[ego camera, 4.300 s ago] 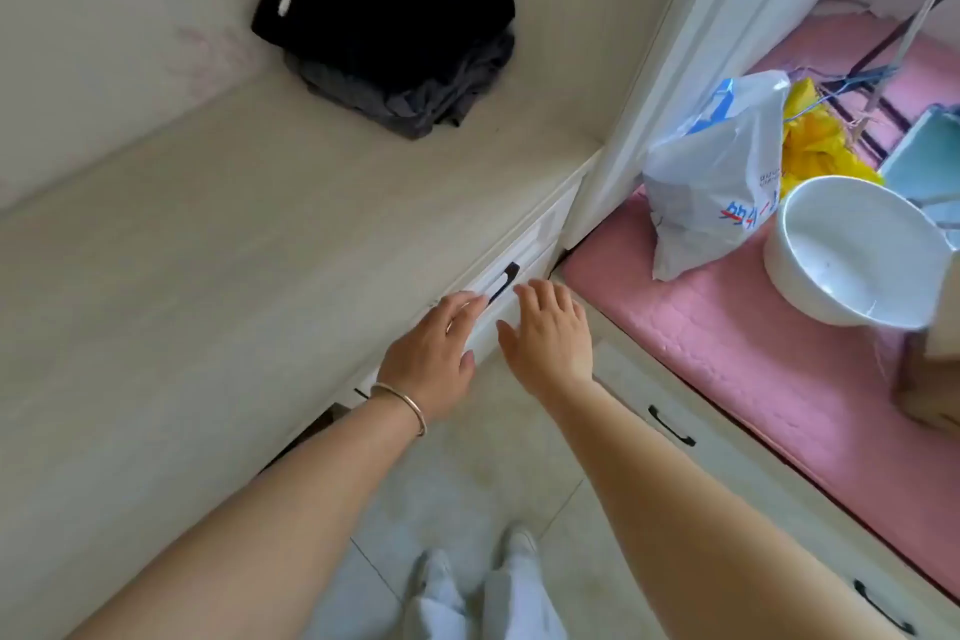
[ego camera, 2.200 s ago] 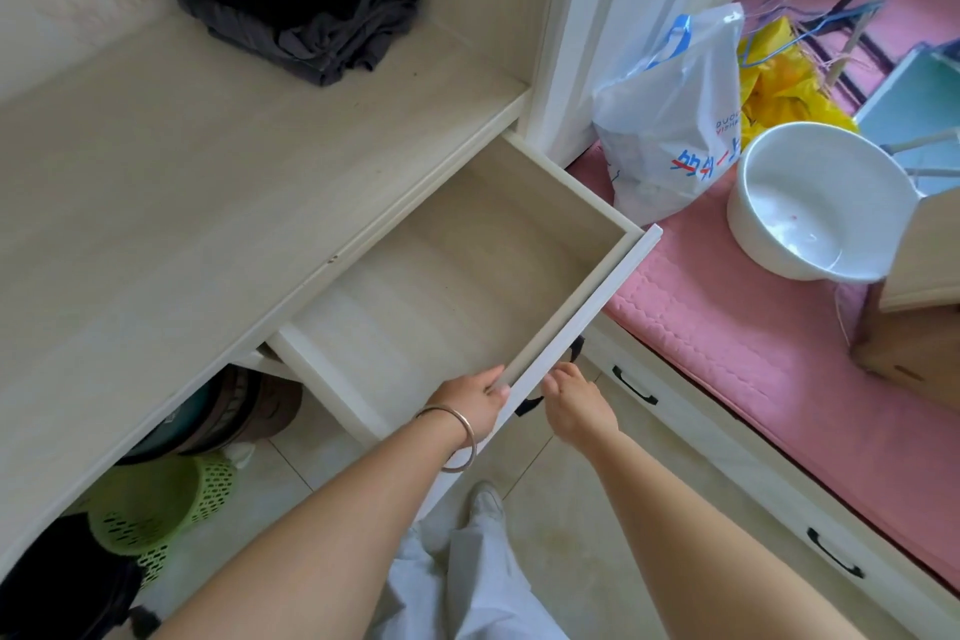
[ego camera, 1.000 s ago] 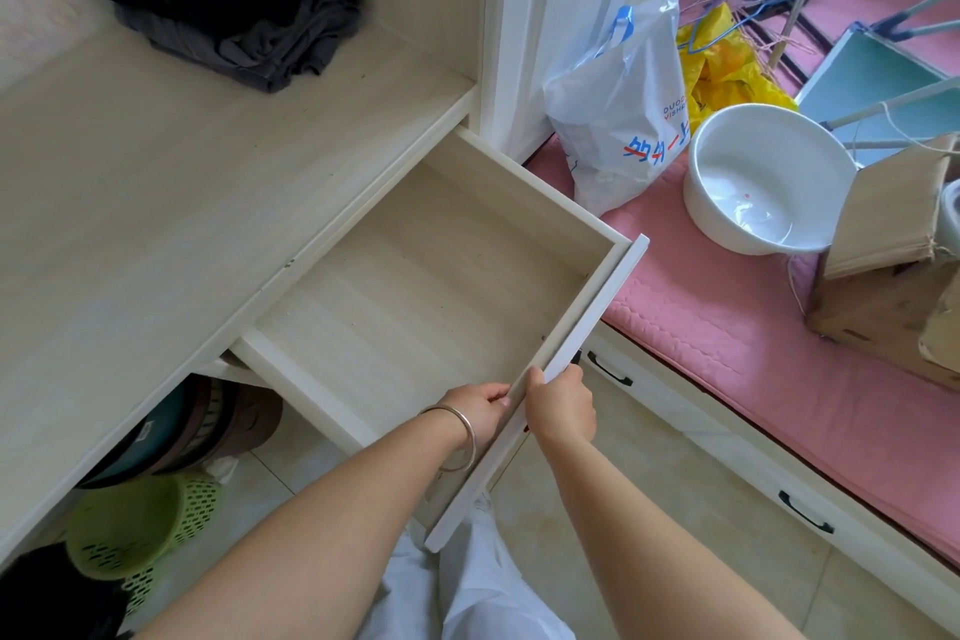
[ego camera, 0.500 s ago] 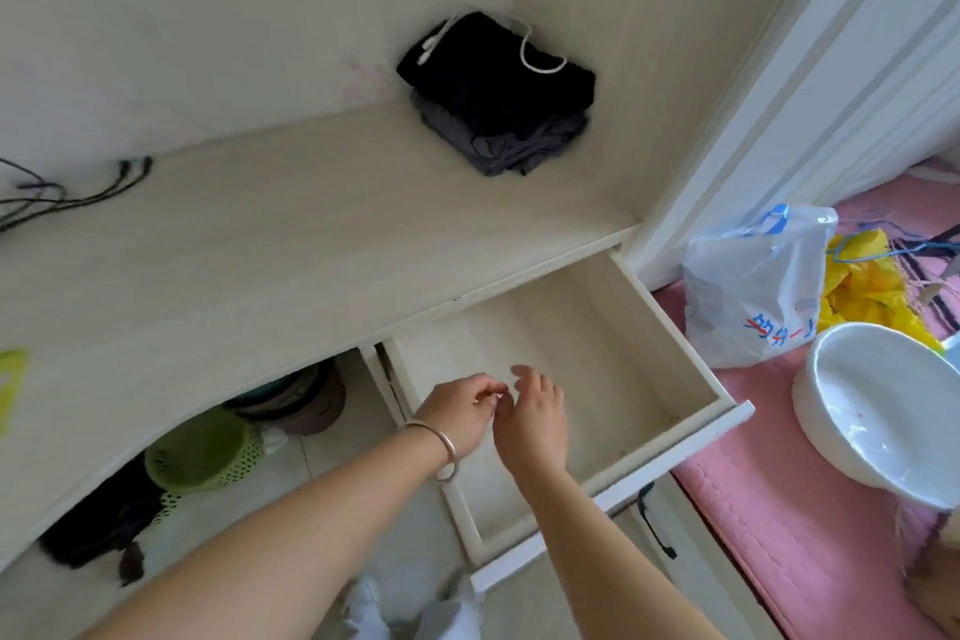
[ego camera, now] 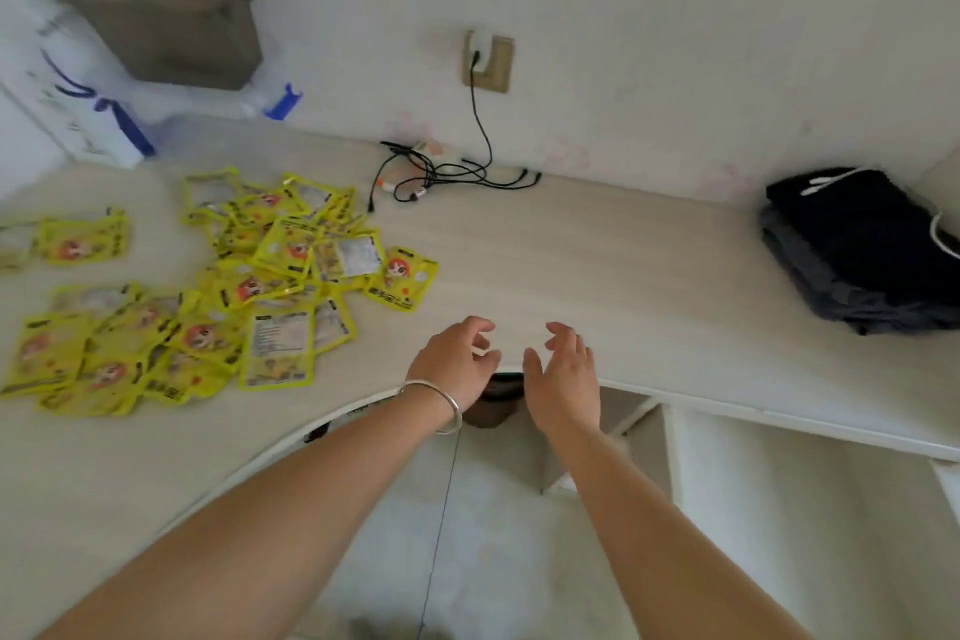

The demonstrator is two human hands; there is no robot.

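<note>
Pale desk (ego camera: 597, 265) bears scattered yellow packets (ego camera: 280, 286) (cartoon faces, some overlapping).

Folded dark clothes (ego camera: 862, 244) far right; cables (ego camera: 441, 174) below wall socket (ego camera: 491, 62).

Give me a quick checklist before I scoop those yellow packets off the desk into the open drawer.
1. Hands free: ok. Left hand and right hand hold nothing, fingers loose.
2. Drawer open: ok.
3. Room in it: cannot tell, only part shows.
4. All yellow packets in sight: not ok, the pile runs off the left edge.
5. Cables clear of the pile: cannot tell, one plug end lies right by its far edge.
6. Folded black clothes out of the way: ok, far right on the desk.
</note>
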